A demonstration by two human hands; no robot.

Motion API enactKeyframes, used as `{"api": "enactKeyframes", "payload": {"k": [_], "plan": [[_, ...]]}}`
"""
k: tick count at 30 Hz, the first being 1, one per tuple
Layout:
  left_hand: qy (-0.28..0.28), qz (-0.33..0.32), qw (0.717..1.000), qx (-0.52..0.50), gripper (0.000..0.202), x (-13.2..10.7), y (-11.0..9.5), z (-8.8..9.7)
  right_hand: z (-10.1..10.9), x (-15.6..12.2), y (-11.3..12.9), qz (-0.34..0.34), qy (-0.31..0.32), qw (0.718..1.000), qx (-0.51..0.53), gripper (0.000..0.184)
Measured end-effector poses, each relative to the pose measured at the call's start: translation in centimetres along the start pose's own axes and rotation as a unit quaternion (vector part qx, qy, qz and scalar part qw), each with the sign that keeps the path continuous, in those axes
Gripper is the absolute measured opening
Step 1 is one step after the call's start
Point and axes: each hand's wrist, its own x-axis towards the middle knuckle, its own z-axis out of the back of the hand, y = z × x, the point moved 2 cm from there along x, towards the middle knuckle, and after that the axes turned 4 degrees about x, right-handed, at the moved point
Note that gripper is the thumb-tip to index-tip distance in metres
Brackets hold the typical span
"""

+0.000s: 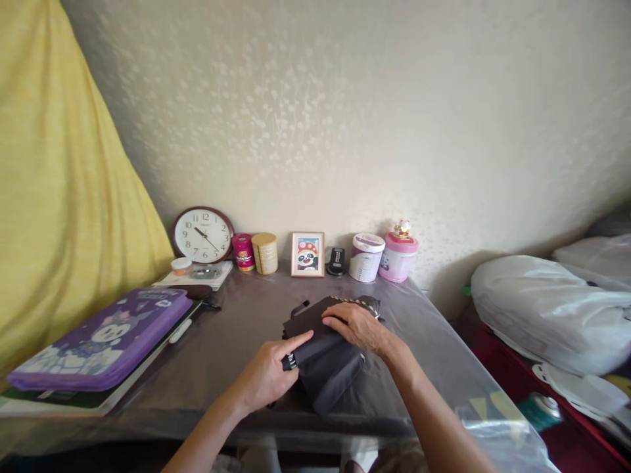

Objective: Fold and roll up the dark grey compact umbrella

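Gathering or smoothing loose cloth appears to be the step in hand; by judgement, the next move calls for a steady left hold while the right hand flattens the folds evenly.

Near:
- Left hand (271, 376): fingers curled round a black part with bright metallic bits at the near-left end of the item below; index finger extended along the cloth.
- Right hand (363, 326): laid palm-down across the top of the cloth; fingers extended and close together, thumb a little apart, pressing and not gripping. Whether the fingertips pinch a fold, cannot tell.
- Black umbrella (328, 374), seemingly of folding type: one, lying on the counter (236, 341) between and under both hands; cloth loose and bunched, a strap projecting at upper left, a light-and-dark row, perhaps rib tips, at the far edge.

Middle distance, left:
- Purple case (111, 338), illustrated, resting on flat green and white items.
- White pen-like object (180, 331), just beside the case.

Middle distance, right, beyond the counter:
- White plastic bag (547, 309), bulging.

Far, along the wall, left to right:
- Round clock (204, 234), leaning.
- Pink tin (243, 253) and yellow canister (265, 254), side by side.
- Framed panda picture (307, 255), upright.
- Small black device (336, 261), use unclear.
- White-and-purple tub (367, 259).
- Pink tub (397, 259), figurine (402, 228) on its lid.
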Motion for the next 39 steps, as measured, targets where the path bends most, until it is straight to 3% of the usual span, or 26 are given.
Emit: {"api": "enactKeyframes", "payload": {"k": [3, 8, 11, 13, 17, 22, 27, 34, 39], "plan": [[-0.006, -0.002, 1.0, -0.002, 0.064, 0.0, 0.1, 0.3, 0.2, 0.0, -0.9, -0.037, -0.005, 0.995, -0.087, 0.034], [-0.002, 0.012, 1.0, -0.004, 0.062, -0.2, 0.2, 0.3, 2.3, -1.3, -5.9, -0.223, -0.097, 0.961, -0.131, 0.038], [-0.012, 0.038, 0.999, -0.008, 0.062, -0.1, 0.4, 0.6, 3.7, -2.7, -8.3, -0.31, -0.186, 0.931, -0.055, 0.036], [-0.022, 0.057, 0.998, -0.027, 0.063, 0.1, 0.7, 0.9, 4.0, -3.6, -9.4, -0.341, -0.212, 0.916, 0.022, 0.032], [-0.053, 0.081, 0.993, -0.068, 0.063, 0.3, 0.9, 1.5, 2.3, -4.9, -10.7, -0.395, -0.142, 0.871, 0.255, 0.017], [-0.091, 0.084, 0.991, -0.051, 0.062, 0.6, 0.5, 2.3, -0.1, -5.7, -10.3, -0.37, -0.02, 0.833, 0.41, 0.02], [-0.107, 0.07, 0.991, -0.044, 0.061, 0.8, 0.8, 2.5, -0.6, -5.7, -9.5, -0.335, 0.036, 0.808, 0.483, 0.034], [-0.111, 0.078, 0.99, -0.047, 0.06, 1.0, 1.8, 2.3, -0.3, -5.6, -9.6, -0.288, -0.009, 0.827, 0.483, 0.038], [-0.128, 0.085, 0.986, -0.065, 0.06, 1.1, 1.9, 2.4, -0.1, -5.6, -9.4, -0.257, 0.009, 0.847, 0.466, 0.031]]}}
